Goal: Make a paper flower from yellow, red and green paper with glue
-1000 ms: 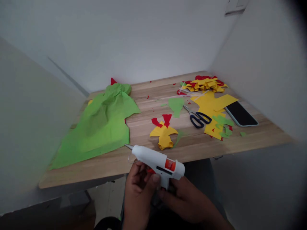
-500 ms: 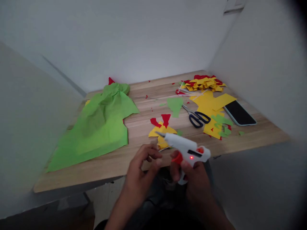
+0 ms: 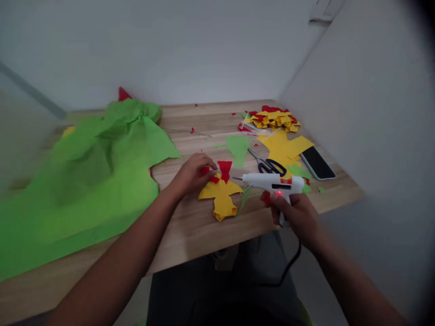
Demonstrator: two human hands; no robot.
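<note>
My right hand [image 3: 294, 213] grips the handle of a white glue gun [image 3: 273, 182] with orange trim and a red light on; its nozzle points left toward a yellow paper cut-out [image 3: 220, 197] on the wooden table [image 3: 190, 226]. My left hand [image 3: 190, 174] reaches over the table with its fingers curled on a small red paper piece [image 3: 205, 171] at the cut-out's top edge. A second red piece [image 3: 224, 169] lies beside it.
A large crumpled green paper sheet [image 3: 81, 181] covers the table's left. Black-handled scissors [image 3: 268, 165], a green scrap [image 3: 237, 147], yellow sheets [image 3: 283, 146], a pile of yellow and red pieces [image 3: 272, 117] and a phone [image 3: 317, 163] lie at the right. Walls close in behind and right.
The glue gun passed from both hands in front of the table edge into my right hand alone, over the table. My left hand let go and reached forward to the red piece.
</note>
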